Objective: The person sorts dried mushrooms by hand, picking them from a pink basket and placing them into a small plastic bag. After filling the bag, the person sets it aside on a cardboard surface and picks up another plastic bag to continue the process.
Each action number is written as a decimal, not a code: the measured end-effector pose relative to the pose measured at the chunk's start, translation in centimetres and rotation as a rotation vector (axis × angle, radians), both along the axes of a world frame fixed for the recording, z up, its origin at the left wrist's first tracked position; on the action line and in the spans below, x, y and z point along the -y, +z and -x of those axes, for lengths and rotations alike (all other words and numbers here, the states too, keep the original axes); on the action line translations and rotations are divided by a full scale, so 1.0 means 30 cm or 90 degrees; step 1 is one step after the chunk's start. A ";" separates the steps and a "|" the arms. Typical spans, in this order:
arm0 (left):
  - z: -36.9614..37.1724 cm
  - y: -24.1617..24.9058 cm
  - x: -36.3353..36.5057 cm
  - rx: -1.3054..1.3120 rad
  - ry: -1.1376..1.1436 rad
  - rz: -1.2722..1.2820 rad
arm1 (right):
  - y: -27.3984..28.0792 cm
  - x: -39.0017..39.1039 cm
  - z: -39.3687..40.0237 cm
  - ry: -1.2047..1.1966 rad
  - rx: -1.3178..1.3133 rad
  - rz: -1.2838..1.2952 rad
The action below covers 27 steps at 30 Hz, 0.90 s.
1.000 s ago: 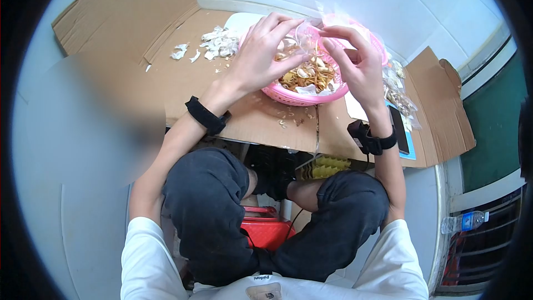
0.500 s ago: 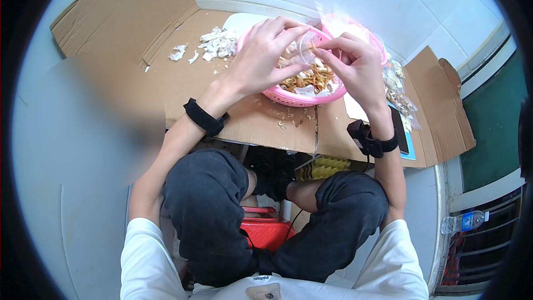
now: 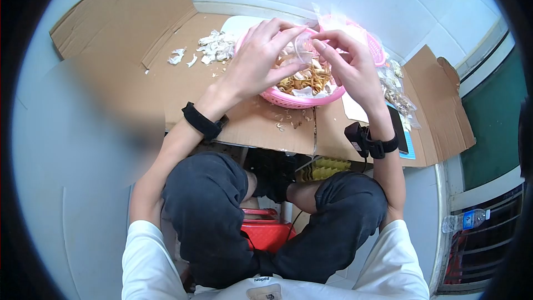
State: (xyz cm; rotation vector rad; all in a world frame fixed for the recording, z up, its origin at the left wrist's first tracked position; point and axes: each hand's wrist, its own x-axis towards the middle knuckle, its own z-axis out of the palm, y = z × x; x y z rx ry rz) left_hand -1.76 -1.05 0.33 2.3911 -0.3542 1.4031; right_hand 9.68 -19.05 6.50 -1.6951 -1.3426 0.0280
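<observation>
My left hand [image 3: 258, 61] grips a small clear plastic cup [image 3: 303, 48] between thumb and fingers, tilted on its side with its mouth towards the right. At that rim is my right hand [image 3: 352, 69], thumb and index fingertips close together; whatever they pinch is too small to make out. Both hands are above a pink plastic basket [image 3: 300, 101]. Inside it lie brown dried strips [image 3: 312, 82] mixed with white scraps. Black straps circle both wrists.
Opened cardboard [image 3: 250, 125] covers the table, with white scraps [image 3: 216, 47] at left and crumbs in front. Behind stands another pink basket [image 3: 377, 54]. Filled clear bags [image 3: 395, 91] and a dark phone [image 3: 398, 128] lie at right. A water bottle [image 3: 466, 220] is far right.
My right fingertips have shifted slightly up and over the cup's rim, and a yellowish bit seen between them no longer shows. My left hand keeps its hold on the cup.
</observation>
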 end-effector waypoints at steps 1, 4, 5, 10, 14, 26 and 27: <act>0.003 0.003 0.001 0.000 0.009 0.012 | 0.001 0.005 0.001 0.000 0.000 0.001; 0.005 0.001 -0.003 0.001 0.026 0.018 | -0.006 0.009 -0.003 -0.046 -0.036 0.002; 0.006 0.001 -0.003 0.001 0.026 0.018 | -0.023 0.006 -0.015 -0.047 -0.023 -0.010; 0.006 0.000 -0.003 -0.010 0.028 0.026 | -0.011 0.027 -0.052 -0.026 -0.058 0.059; 0.002 -0.003 -0.001 0.001 0.032 0.014 | 0.003 0.035 -0.040 -0.024 -0.011 0.065; -0.003 -0.005 -0.008 0.018 0.054 0.058 | -0.034 0.035 -0.094 -0.111 0.251 0.210; -0.004 -0.006 -0.007 0.017 0.050 0.059 | -0.056 0.030 -0.113 -0.127 0.313 0.228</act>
